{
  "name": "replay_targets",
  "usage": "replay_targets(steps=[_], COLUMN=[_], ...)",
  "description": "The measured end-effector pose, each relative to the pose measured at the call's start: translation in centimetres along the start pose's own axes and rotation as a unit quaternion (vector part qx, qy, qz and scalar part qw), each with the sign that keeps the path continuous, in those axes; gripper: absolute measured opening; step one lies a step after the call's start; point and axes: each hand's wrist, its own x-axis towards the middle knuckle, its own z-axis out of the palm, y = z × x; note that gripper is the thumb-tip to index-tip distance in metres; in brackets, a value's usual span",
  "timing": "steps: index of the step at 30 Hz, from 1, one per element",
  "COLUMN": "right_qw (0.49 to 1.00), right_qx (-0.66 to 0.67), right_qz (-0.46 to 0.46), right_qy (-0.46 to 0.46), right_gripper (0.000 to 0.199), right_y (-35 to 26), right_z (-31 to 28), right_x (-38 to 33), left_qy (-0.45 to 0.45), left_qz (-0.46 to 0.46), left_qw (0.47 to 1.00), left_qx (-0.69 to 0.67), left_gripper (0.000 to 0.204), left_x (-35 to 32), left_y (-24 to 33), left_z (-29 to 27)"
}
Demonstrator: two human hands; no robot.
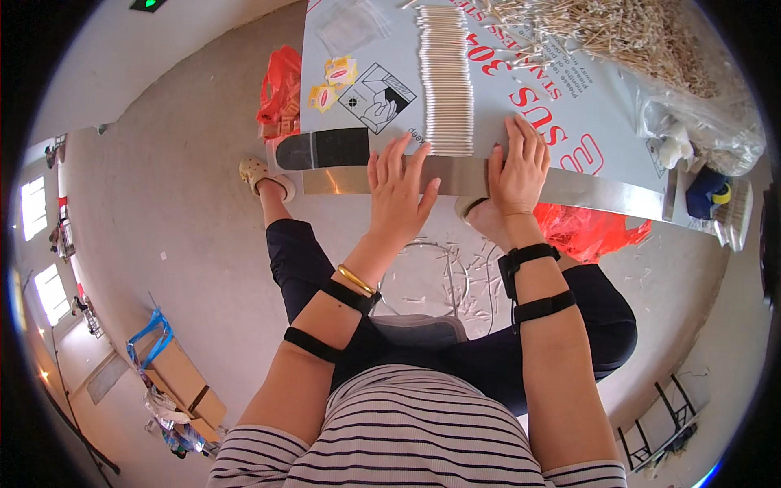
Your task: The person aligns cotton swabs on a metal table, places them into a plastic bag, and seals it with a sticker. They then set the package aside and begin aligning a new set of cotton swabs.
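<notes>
A long neat row of cotton swabs (447,81) lies side by side on the table, running away from me. At the near end of this row, my left hand (399,191) rests by the metal table edge (455,172), fingers stretched and apart. Just right of the row's near end, my right hand (518,175) lies on the table edge with its fingers extended. Neither hand holds anything. A large loose heap of cotton swabs (626,37) covers the far right of the table.
Small transparent bags (350,28) and yellow labels (333,81) lie at the left, above a black strip (325,150). A plastic bag (700,122) and dark blue object (706,193) are at right. Red bags (281,89) flank the table; swabs litter the floor.
</notes>
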Motion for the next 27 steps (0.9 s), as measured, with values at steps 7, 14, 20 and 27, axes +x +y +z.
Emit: replay_targets(steps=[7, 14, 20, 27], right_qw=[1.000, 1.000, 1.000, 1.000], right_qx=[-0.007, -0.009, -0.006, -0.003], right_qz=[0.003, 0.002, 0.003, 0.002], right_qy=[-0.004, -0.007, -0.003, -0.002], right_gripper=[0.048, 0.049, 0.049, 0.048], right_y=[0.1, 0.0, 0.0, 0.0], right_z=[0.1, 0.0, 0.1, 0.1], right_x=[-0.1, 0.0, 0.0, 0.0], left_qy=[-0.031, -0.042, -0.032, -0.008], left_qz=[0.055, 0.051, 0.034, 0.023], left_qw=[0.997, 0.996, 0.998, 1.000], left_qx=[0.040, 0.058, 0.040, 0.001], left_gripper=[0.061, 0.065, 0.058, 0.056], left_x=[-0.4, -0.6, -0.6, -0.7], left_y=[0.7, 1.0, 0.9, 0.9], left_z=[0.3, 1.1, 0.8, 0.6])
